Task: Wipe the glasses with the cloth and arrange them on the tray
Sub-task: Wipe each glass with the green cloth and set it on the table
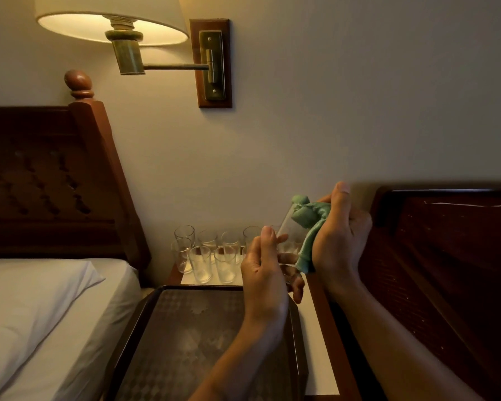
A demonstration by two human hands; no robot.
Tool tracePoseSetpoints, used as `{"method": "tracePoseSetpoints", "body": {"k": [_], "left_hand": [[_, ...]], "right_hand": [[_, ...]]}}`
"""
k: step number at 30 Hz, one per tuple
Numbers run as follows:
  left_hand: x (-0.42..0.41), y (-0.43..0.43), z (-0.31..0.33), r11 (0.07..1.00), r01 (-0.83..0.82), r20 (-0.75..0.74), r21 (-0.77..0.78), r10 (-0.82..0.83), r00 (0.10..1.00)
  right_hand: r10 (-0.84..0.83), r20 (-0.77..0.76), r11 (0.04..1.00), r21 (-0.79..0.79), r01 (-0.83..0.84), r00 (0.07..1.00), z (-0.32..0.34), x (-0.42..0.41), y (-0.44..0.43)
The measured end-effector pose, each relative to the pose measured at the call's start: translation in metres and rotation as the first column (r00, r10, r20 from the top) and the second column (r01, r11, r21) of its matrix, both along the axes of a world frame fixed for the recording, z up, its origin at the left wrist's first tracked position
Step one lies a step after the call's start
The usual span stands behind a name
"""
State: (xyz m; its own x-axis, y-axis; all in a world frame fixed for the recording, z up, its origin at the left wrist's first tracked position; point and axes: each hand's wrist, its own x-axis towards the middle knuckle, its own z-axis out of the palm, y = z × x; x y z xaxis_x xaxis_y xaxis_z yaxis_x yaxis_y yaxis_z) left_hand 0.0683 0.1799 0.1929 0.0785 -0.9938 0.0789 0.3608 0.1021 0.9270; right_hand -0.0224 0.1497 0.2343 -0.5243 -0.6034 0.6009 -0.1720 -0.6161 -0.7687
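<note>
Landmark: tray, 1 off, dark with a patterned base, sat on the desk.
Held glass: 1, clear tumbler, tilted, above the tray's far right corner, mouth pointing up and away from the tray.
Left hand: grip was closed round the held glass's lower part, thumb on the near side, fingers curled behind it.
Right hand: just right of the tray's far right corner, thumb up, grip closed on the cloth.
Cloth: 1, green, bunched at the held glass's mouth, with the rest trailing down between glass and right palm.
Standing glasses: 7 counted, upright, clustered on the desk just beyond the tray's far edge, 4 in the back row and 3 in front. The left hand covered the cluster's right end, so I couldn't tell if more stood there.
Glass total: 8 visible, all off the tray.
Lamp: 1, lit, wall-mounted, high above the tray and to its left.
Bed: 1, white pillow, left of the tray.
Headboards: 2, dark wood, one left of the tray and one right of it.
</note>
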Motion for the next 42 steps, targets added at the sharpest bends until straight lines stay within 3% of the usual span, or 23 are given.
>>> {"method": "tracePoseSetpoints", "body": {"k": [3, 6, 8, 9, 11, 13, 14, 16, 19, 21, 22, 23, 24, 25, 26, 29, 31, 33, 35, 37, 39, 40, 42], "left_hand": [[0.017, -0.007, 0.007, 0.976, 0.157, -0.037, 0.149, -0.153, 0.988], [0.030, -0.007, 0.013, 0.836, 0.488, -0.373, 0.253, -0.381, 0.846], [0.032, -0.005, 0.011, 0.777, 0.593, -0.458, 0.211, -0.458, 0.762], [0.031, -0.003, 0.009, 0.780, 0.596, -0.417, 0.192, -0.485, 0.769], [0.026, -0.001, 0.001, 0.870, 0.477, -0.152, 0.123, -0.458, 0.876], [0.018, 0.000, -0.012, 0.969, 0.209, 0.218, -0.131, -0.177, 0.960], [0.014, 0.001, -0.019, 0.948, 0.138, 0.334, -0.287, -0.036, 0.942], [0.006, 0.004, -0.026, 0.893, 0.101, 0.385, -0.439, 0.085, 0.919], [0.005, 0.004, -0.022, 0.942, 0.048, 0.251, -0.331, 0.039, 0.967], [0.008, 0.006, -0.016, 0.984, 0.156, 0.017, -0.085, -0.155, 0.988], [0.009, 0.007, -0.013, 0.943, 0.332, -0.227, 0.035, -0.316, 0.921], [0.012, 0.008, -0.011, 0.845, 0.530, -0.476, 0.064, -0.442, 0.761], [0.015, 0.009, -0.009, 0.747, 0.665, -0.637, 0.020, -0.503, 0.584], [0.018, 0.010, -0.009, 0.685, 0.728, -0.692, -0.032, -0.541, 0.479], [0.020, 0.009, -0.010, 0.666, 0.745, -0.669, -0.034, -0.569, 0.478], [0.020, 0.004, -0.015, 0.840, 0.535, -0.241, 0.091, -0.503, 0.830], [0.016, 0.001, -0.024, 0.962, 0.252, 0.126, -0.105, -0.239, 0.963], [0.012, 0.002, -0.032, 0.919, 0.129, 0.373, -0.371, 0.020, 0.928], [0.010, 0.004, -0.036, 0.874, 0.112, 0.421, -0.472, 0.112, 0.900], [0.012, 0.005, -0.033, 0.895, 0.112, 0.347, -0.432, 0.050, 0.937], [0.016, 0.007, -0.025, 0.948, 0.225, 0.109, -0.226, -0.205, 0.973], [0.018, 0.008, -0.020, 0.925, 0.366, -0.099, -0.107, -0.376, 0.922], [0.024, 0.009, -0.016, 0.722, 0.688, -0.515, -0.077, -0.620, 0.593]], "right_hand": [[0.033, 0.014, 0.999, -0.017, -0.033, 0.999, -0.003, -0.004, 0.000], [0.107, -0.062, 0.990, -0.083, -0.112, 0.992, -0.001, -0.006, 0.001], [0.159, -0.131, 0.984, -0.057, -0.168, 0.978, 0.005, -0.010, -0.001], [0.170, -0.152, 0.984, -0.028, -0.176, 0.974, 0.008, -0.012, -0.003], [0.148, -0.170, 0.989, 0.030, -0.145, 0.974, 0.014, -0.018, -0.007], [0.100, -0.182, 0.993, 0.077, -0.087, 0.978, 0.017, -0.022, -0.012], [0.088, -0.177, 0.992, 0.100, -0.071, 0.980, 0.017, -0.022, -0.014], [0.092, -0.166, 0.988, 0.141, -0.069, 0.982, 0.015, -0.021, -0.016], [0.113, -0.161, 0.984, 0.158, -0.087, 0.980, 0.013, -0.017, -0.018], [0.142, -0.125, 0.981, 0.150, -0.123, 0.982, 0.012, -0.018, -0.019], [0.175, -0.096, 0.977, 0.141, -0.161, 0.980, 0.011, -0.019, -0.020], [0.221, -0.066, 0.970, 0.123, -0.212, 0.973, 0.011, -0.020, -0.019], [0.261, -0.052, 0.962, 0.102, -0.255, 0.964, 0.010, -0.020, -0.019], [0.289, -0.052, 0.955, 0.083, -0.284, 0.956, 0.009, -0.021, -0.019], [0.305, -0.054, 0.951, 0.075, -0.300, 0.951, 0.009, -0.021, -0.019], [0.295, -0.063, 0.952, 0.105, -0.288, 0.953, 0.013, -0.025, -0.018], [0.235, -0.135, 0.968, 0.124, -0.219, 0.962, 0.014, -0.026, -0.017], [0.197, -0.160, 0.977, 0.110, -0.180, 0.967, 0.013, -0.022, -0.016], [0.184, -0.151, 0.980, 0.101, -0.170, 0.971, 0.010, -0.018, -0.014], [0.176, -0.145, 0.981, 0.110, -0.161, 0.974, 0.009, -0.015, -0.013], [0.187, -0.123, 0.978, 0.122, -0.172, 0.975, 0.010, -0.015, -0.013], [0.202, -0.101, 0.975, 0.116, -0.190, 0.974, 0.010, -0.015, -0.013], [0.264, -0.050, 0.963, 0.066, -0.260, 0.963, 0.011, -0.016, -0.013]]}}
